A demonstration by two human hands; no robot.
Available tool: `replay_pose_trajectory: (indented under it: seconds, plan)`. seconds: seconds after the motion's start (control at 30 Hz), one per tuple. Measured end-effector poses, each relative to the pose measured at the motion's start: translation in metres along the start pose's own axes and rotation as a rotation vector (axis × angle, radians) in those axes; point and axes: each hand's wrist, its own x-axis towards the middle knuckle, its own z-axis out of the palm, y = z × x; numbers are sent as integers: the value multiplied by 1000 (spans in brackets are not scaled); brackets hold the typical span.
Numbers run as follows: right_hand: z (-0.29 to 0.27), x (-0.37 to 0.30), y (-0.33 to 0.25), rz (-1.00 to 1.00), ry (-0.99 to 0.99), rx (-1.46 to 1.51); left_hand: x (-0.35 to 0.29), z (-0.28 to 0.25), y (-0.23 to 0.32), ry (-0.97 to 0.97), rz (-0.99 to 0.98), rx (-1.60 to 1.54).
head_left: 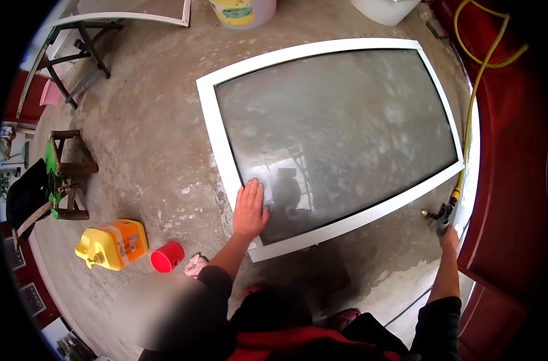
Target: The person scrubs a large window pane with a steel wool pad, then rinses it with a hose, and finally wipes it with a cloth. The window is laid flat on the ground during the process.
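Observation:
A white-framed glass window panel [358,218] stands or leans before me on the wet concrete floor; I cannot tell which. My left hand [250,210] rests flat across its lower left corner, fingers stretched over the white frame and the edge of the wet glass [340,114]. Off the panel's lower right corner, my right hand [449,238] grips a hose spray gun [444,218] with a brass nozzle pointing left. A yellow hose [473,114] runs up from the gun. No water jet is visible.
To the left are a yellow jug [112,243], a red cup [167,257], a pink cloth [195,265] and a wooden chair [75,168]. Two buckets [250,15] stand at the far side. Another framed panel [129,17] lies on a dark stand. A dark red wall [508,150] borders the right.

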Motion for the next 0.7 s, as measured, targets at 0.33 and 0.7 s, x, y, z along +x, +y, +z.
replay_pose_trajectory:
  seconds: [0.33,0.7]
  plan:
    - [-96,-60,-204,-299,-78,617,1,8,-4,-57,-32,-99]
    - [-49,-158,-509,-857,46,551,0,-6,-10,-3,-34,-156]
